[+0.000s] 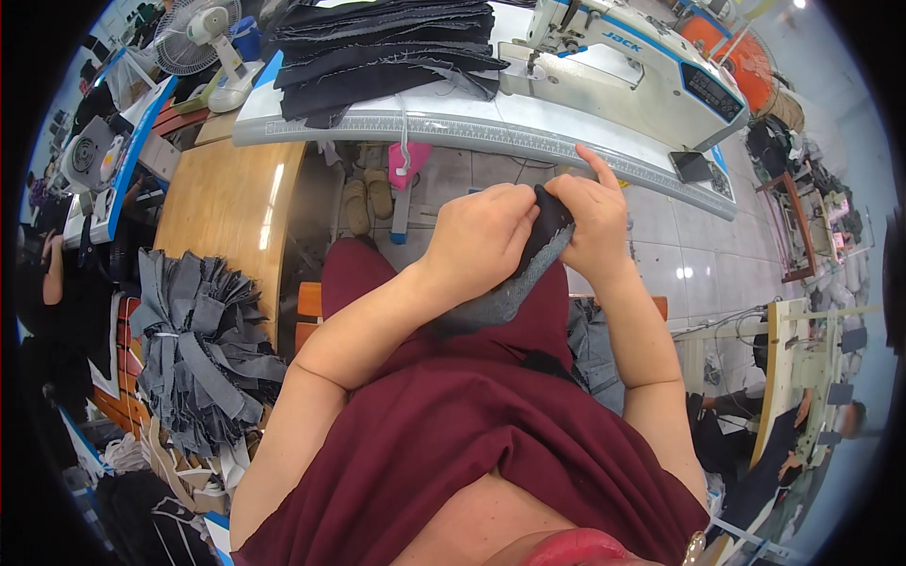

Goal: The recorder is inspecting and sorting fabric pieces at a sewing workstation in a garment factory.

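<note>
Your left hand (479, 236) and right hand (590, 222) meet in front of your chest, above your lap, both closed on one small fabric piece (528, 264). The piece is dark on its upper fold and grey, with a coarse denim weave, where it hangs down toward your lap; its lower end tapers to a soft point. Your left fingers curl round the top fold; your right thumb and fingers pinch the same fold from the other side, with the index finger stretched straight toward the table edge.

Just beyond your hands runs the pale sewing table (472, 132), its front edge marked with a ruled strip. On it lies a stack of dark cut panels (387, 47) with frayed edges, layered flat. A white sewing machine (642, 66) with blue trim stands at the right of the table.

At your left, a tied bundle of grey denim strips (203, 349) fans out loosely beside a smooth wooden board (226, 198). A small desk fan (203, 38) stands well apart, at the upper left.
</note>
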A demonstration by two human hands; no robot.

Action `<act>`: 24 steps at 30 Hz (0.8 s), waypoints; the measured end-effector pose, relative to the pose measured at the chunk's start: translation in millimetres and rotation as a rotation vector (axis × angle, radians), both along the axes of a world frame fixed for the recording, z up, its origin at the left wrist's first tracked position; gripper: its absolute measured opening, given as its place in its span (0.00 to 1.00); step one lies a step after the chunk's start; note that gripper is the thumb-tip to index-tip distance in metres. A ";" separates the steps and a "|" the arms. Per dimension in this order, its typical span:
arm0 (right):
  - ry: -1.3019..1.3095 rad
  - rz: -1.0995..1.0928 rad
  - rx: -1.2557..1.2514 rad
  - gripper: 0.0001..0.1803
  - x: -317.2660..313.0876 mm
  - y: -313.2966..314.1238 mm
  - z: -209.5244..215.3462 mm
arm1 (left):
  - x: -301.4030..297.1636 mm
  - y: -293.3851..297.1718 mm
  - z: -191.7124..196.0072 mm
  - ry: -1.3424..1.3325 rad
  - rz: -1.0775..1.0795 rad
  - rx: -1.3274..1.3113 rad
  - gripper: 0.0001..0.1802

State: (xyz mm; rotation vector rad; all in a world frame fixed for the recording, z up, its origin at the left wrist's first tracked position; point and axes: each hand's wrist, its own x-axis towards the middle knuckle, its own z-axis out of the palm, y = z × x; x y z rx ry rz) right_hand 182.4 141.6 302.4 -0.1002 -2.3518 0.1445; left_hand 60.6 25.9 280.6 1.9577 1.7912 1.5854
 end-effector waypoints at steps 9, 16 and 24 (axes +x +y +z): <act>0.050 -0.077 -0.071 0.07 -7.0 -5.4 -24.2 | -1.2 -2.7 -17.2 -0.024 0.024 -0.017 0.05; 0.141 0.008 -0.107 0.06 -8.9 -3.6 -27.2 | -26.3 -7.1 -17.1 -0.256 -0.212 -0.188 0.08; -0.039 0.161 -0.095 0.07 -8.7 -6.2 -12.7 | -43.0 -9.9 -6.4 -0.347 -0.387 -0.301 0.10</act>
